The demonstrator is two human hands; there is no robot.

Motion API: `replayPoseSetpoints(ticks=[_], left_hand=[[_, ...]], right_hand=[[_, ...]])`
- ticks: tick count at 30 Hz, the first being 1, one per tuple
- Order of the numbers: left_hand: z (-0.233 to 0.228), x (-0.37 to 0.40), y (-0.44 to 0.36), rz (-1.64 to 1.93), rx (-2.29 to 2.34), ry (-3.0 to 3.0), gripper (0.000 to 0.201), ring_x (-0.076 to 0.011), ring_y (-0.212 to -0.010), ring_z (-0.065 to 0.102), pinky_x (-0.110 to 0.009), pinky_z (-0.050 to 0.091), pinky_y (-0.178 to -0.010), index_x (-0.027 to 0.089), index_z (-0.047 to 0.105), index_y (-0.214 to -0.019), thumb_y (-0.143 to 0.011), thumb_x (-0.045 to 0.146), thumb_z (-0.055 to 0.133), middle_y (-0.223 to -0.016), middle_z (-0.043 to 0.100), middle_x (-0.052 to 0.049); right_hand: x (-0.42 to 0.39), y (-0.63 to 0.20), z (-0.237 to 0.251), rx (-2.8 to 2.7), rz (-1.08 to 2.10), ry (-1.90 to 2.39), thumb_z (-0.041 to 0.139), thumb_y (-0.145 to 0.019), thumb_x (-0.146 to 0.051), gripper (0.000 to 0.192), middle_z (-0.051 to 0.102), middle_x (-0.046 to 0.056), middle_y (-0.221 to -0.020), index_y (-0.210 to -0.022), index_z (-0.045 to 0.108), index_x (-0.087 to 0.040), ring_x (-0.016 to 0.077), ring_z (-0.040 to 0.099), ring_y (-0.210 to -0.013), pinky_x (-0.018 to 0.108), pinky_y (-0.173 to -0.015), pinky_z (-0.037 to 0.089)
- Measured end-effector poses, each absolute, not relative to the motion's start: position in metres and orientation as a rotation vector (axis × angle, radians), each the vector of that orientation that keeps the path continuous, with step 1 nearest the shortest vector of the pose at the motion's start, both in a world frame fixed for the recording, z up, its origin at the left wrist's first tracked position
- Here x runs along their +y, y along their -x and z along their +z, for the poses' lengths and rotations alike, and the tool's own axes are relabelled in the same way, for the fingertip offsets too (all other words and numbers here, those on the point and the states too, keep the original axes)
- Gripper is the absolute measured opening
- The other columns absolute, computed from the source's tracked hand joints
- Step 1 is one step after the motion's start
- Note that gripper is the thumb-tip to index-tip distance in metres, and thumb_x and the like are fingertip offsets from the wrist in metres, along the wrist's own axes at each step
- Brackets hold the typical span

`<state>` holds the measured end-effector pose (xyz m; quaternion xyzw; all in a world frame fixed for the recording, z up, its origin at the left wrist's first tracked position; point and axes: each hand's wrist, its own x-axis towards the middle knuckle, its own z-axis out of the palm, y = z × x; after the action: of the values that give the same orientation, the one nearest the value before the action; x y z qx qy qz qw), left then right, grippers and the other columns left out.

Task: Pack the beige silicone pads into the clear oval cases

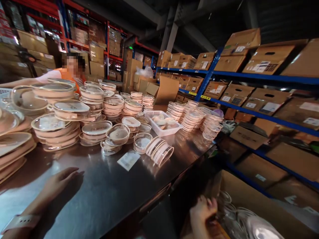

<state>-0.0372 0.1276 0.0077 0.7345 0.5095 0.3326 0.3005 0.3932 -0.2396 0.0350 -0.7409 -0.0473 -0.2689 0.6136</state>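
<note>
Right hand (203,212) reaches into a cardboard box (251,199) of clear, glossy round lids (259,229).

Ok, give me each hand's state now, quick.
Left hand: open, flat on the steel table, holding nothing.
Right hand: down in the cardboard box; grip cannot be told.
</note>
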Motion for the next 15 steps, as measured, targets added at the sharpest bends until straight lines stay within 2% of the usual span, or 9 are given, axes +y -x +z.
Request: replayPoseSetpoints(ticks=[3, 5, 7, 9, 11, 12, 13, 15], left_hand=[[0.014, 0.132, 0.043, 0.81, 1.283, -1.903, 0.05, -0.0315, -0.084, 0.073, -0.04, 0.057, -0.078, 0.029, 0.071, -0.084, -0.061, 0.071, 0.057, -0.082, 0.08, -0.001], [0.019, 0.134, 0.049, 0.797, 1.252, -1.888, 0.052, -0.0321, -0.084, 0.073, -0.04, 0.057, -0.081, 0.028, 0.072, -0.082, -0.057, 0.071, 0.062, -0.085, 0.08, -0.004], [0.024, 0.136, 0.054, 0.809, 1.228, -1.851, 0.053, -0.0328, -0.084, 0.073, -0.04, 0.057, -0.081, 0.027, 0.072, -0.08, -0.054, 0.072, 0.065, -0.086, 0.08, -0.007], [0.027, 0.138, 0.059, 0.827, 1.222, -1.814, 0.055, -0.0326, -0.082, 0.073, -0.039, 0.057, -0.078, 0.026, 0.072, -0.079, -0.054, 0.075, 0.064, -0.084, 0.08, -0.008], [0.027, 0.14, 0.061, 0.837, 1.223, -1.805, 0.056, -0.0316, -0.079, 0.073, -0.038, 0.057, -0.076, 0.026, 0.072, -0.08, -0.056, 0.075, 0.062, -0.081, 0.079, -0.008], [0.026, 0.141, 0.062, 0.843, 1.227, -1.809, 0.056, -0.0312, -0.079, 0.073, -0.037, 0.057, -0.075, 0.025, 0.072, -0.081, -0.057, 0.074, 0.062, -0.081, 0.079, -0.008], [0.026, 0.141, 0.062, 0.851, 1.229, -1.818, 0.055, -0.0311, -0.079, 0.073, -0.037, 0.057, -0.076, 0.024, 0.073, -0.081, -0.058, 0.073, 0.062, -0.082, 0.079, -0.008], [0.024, 0.141, 0.06, 0.859, 1.226, -1.844, 0.051, -0.0317, -0.083, 0.072, -0.036, 0.056, -0.078, 0.023, 0.073, -0.08, -0.059, 0.068, 0.063, -0.086, 0.079, -0.009]], right_hand=[[-0.175, -0.35, 0.024, -0.481, -0.446, 1.666, 0.05, -0.09, -0.054, 0.041, 0.068, 0.011, -0.109, -0.11, 0.066, -0.022, 0.0277, 0.067, -0.097, 0.049, -0.086, 0.056], [-0.126, -0.318, 0.028, -1.004, -0.172, 1.677, 0.052, -0.088, -0.041, 0.028, 0.072, 0.01, -0.103, -0.099, 0.071, -0.023, 0.0266, 0.068, -0.101, 0.046, -0.094, 0.053], [-0.083, -0.288, 0.034, -1.538, 0.151, 1.71, 0.051, -0.088, -0.028, 0.033, 0.07, 0.012, -0.117, -0.116, 0.068, -0.021, 0.0274, 0.063, -0.115, 0.047, -0.105, 0.045], [-0.048, -0.265, 0.036, -1.748, 0.338, 1.819, 0.056, -0.086, -0.03, 0.048, 0.059, 0.016, -0.139, -0.132, 0.059, -0.018, 0.0353, 0.049, -0.133, 0.058, -0.113, 0.031], [-0.021, -0.253, 0.033, -1.792, 0.469, 1.881, 0.063, -0.083, -0.034, 0.054, 0.05, 0.015, -0.148, -0.135, 0.057, -0.018, 0.0409, 0.035, -0.142, 0.065, -0.116, 0.016], [-0.009, -0.251, 0.032, -1.771, 0.504, 1.881, 0.065, -0.081, -0.033, 0.054, 0.05, 0.014, -0.149, -0.133, 0.059, -0.019, 0.0409, 0.032, -0.144, 0.065, -0.117, 0.012], [0.002, -0.251, 0.031, -1.732, 0.516, 1.865, 0.065, -0.08, -0.029, 0.051, 0.052, 0.014, -0.147, -0.13, 0.061, -0.019, 0.0396, 0.033, -0.144, 0.064, -0.118, 0.01], [0.025, -0.254, 0.034, -1.621, 0.48, 1.817, 0.061, -0.078, -0.019, 0.048, 0.057, 0.015, -0.141, -0.127, 0.061, -0.018, 0.0358, 0.04, -0.14, 0.06, -0.118, 0.015]])
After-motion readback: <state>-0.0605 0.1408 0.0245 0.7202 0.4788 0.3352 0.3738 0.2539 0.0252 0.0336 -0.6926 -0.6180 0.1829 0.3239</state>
